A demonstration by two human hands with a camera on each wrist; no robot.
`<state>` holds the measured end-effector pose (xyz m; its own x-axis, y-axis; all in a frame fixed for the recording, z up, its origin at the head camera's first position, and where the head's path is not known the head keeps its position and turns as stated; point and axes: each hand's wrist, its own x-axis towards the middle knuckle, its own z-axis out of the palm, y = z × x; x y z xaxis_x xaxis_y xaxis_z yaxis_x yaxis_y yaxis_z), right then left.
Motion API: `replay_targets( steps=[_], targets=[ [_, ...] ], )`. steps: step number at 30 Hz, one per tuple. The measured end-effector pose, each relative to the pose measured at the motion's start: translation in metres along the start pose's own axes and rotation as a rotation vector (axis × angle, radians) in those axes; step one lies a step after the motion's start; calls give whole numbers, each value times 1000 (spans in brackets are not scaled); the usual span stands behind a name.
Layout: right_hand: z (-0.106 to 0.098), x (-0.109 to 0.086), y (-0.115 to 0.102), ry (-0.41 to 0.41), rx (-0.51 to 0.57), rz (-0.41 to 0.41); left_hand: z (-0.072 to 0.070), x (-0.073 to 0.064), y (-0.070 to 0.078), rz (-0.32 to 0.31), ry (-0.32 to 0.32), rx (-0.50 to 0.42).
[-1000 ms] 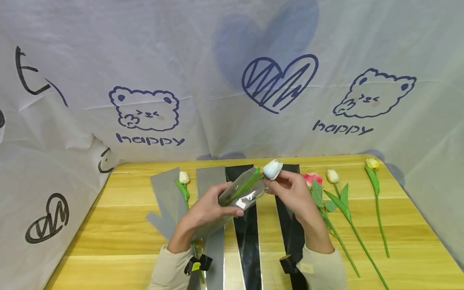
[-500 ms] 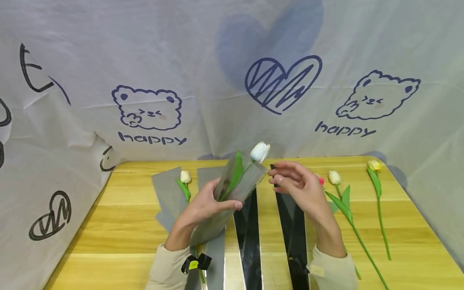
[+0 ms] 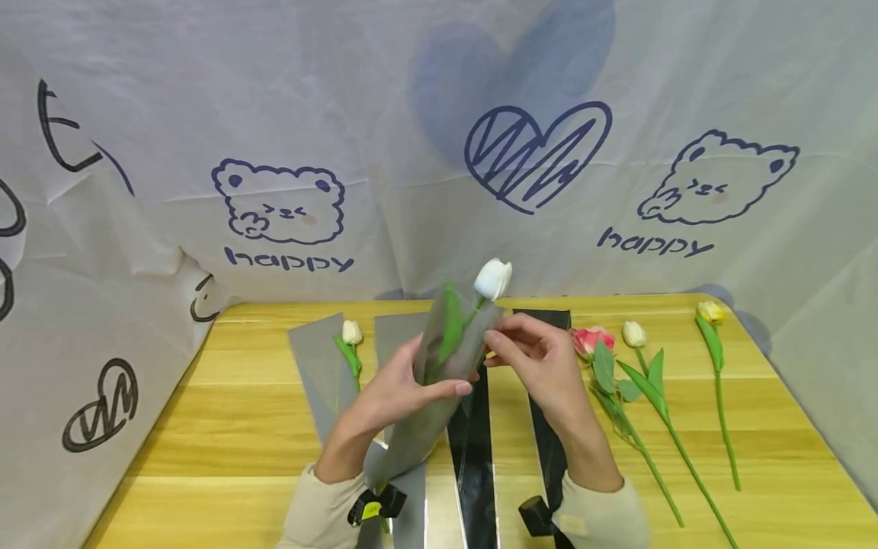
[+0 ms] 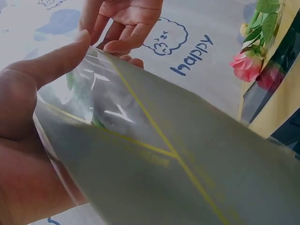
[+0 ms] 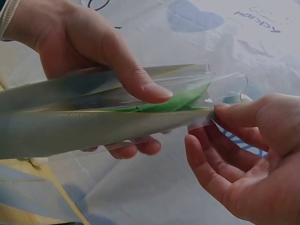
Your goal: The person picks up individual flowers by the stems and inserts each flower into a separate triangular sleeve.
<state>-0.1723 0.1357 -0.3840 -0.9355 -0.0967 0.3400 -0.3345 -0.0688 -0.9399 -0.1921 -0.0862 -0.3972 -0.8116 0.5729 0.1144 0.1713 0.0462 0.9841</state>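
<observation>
A white tulip (image 3: pixel 493 280) stands in a grey, partly clear flower sleeve (image 3: pixel 418 431), its bloom above the open top and a green leaf (image 3: pixel 450 328) inside. My left hand (image 3: pixel 405 385) grips the sleeve round its middle, thumb (image 5: pixel 157 92) across the front and fingertips behind. With thumb and forefinger my right hand (image 3: pixel 538 358) pinches the sleeve's upper right edge, as the right wrist view shows. The left wrist view looks along the sleeve's clear window (image 4: pixel 110 101) with yellow lines. The lower stem is hidden by the sleeve.
Grey sleeves (image 3: pixel 318 358) and black sleeves (image 3: pixel 473 473) lie on the wooden table (image 3: pixel 226 427). Another white tulip (image 3: pixel 351 332) lies at left. At right lie a pink rose (image 3: pixel 593 340), a white tulip (image 3: pixel 634 334) and a yellow tulip (image 3: pixel 709 311). A printed cloth (image 3: pixel 411 229) hangs behind.
My right hand let go near the bloom, drew off to the right, then came back and pinched the sleeve's edge. The tulip and sleeve have tipped more upright in my left hand.
</observation>
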Motion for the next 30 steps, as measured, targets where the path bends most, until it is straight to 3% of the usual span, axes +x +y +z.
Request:
replay_targets(
  steps=[6,9,15,20,26,30],
  targets=[
    [-7,0,2,55,5,21,1,1,-1,6,29,35],
    [-12,0,0,96,27,-21,0,0,-2,-16,39,95],
    [-22,2,-2,145,33,-120,-1,0,-2,-26,-38,158],
    [-27,3,-2,149,27,-141,-1,0,-3,-14,-51,198],
    [-30,3,0,139,1,-99,-1,0,-1,-16,-34,195],
    [-32,2,3,45,-13,-10,-3,-1,0,-17,5,157]
  ],
)
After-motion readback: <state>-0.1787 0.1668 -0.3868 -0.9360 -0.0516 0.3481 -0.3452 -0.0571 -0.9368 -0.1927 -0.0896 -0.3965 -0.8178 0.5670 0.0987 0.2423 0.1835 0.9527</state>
